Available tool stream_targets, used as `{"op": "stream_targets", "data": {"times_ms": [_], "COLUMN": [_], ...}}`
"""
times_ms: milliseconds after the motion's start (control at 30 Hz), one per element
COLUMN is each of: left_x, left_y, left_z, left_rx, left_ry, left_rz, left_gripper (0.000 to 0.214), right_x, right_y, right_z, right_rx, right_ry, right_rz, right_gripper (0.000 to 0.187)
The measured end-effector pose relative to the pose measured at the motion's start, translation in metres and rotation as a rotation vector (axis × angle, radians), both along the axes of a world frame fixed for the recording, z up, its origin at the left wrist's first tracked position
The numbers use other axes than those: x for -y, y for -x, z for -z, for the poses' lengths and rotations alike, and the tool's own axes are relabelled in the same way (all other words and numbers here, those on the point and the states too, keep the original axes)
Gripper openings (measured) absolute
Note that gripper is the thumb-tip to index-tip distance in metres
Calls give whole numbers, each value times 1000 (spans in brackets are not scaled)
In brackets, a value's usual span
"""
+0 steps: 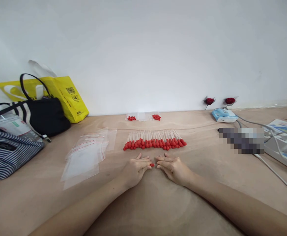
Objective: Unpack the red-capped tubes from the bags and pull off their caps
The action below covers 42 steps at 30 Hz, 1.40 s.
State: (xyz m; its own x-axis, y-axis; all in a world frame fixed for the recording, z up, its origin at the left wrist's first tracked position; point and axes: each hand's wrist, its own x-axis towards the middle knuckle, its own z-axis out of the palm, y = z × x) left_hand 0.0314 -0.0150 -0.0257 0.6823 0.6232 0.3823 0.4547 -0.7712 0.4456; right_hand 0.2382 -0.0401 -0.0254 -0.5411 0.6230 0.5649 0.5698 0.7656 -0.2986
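My left hand (136,168) and my right hand (173,167) rest on the wooden table (158,203), fingertips meeting. Between them they pinch one small red-capped piece (152,165); the left fingers hold the red cap, the right fingers hold the thin clear end. Just beyond the hands lies a row of several clear droppers with red rubber bulbs (155,141). Two little heaps of loose red caps (156,116) lie on clear bags near the wall.
A pile of clear zip bags (86,155) lies left of the hands. At far left stand a black handbag (44,114), a yellow bag (67,95) and a striped bag (8,152). At right are cables, a power strip (283,144), a blue pack (224,114) and two red flowers.
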Motion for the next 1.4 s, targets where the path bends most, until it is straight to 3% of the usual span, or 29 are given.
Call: {"op": "stream_targets", "data": {"times_ms": [467,600,800,900,1033,1233,1400], "left_x": [4,4,3,3,5,10,9], "left_y": [4,10,8,8,13,17,19], "left_z": [-5,-13,-17,-15,-17,-23,-21], "left_rx": [44,71,23,-10,48,86,79], "left_ry": [-44,-34,-188,-124,-34,92,91], "left_rz": [-30,-149,-340,-419,-426,-492,-549], "left_gripper": [26,26,22,22,29,8,4], "right_x": [1,2,-3,-4,-4,-3,-6], "right_y": [-2,-10,-13,-13,-12,-1,12], "right_z": [4,4,5,6,3,-1,3], "right_rx": [-63,-126,-73,-59,-91,-117,-108], "right_ry": [-6,-23,-91,-73,-19,73,55], "right_rz": [0,85,311,318,229,265,302], "right_gripper": [22,22,25,29,33,18,20]}}
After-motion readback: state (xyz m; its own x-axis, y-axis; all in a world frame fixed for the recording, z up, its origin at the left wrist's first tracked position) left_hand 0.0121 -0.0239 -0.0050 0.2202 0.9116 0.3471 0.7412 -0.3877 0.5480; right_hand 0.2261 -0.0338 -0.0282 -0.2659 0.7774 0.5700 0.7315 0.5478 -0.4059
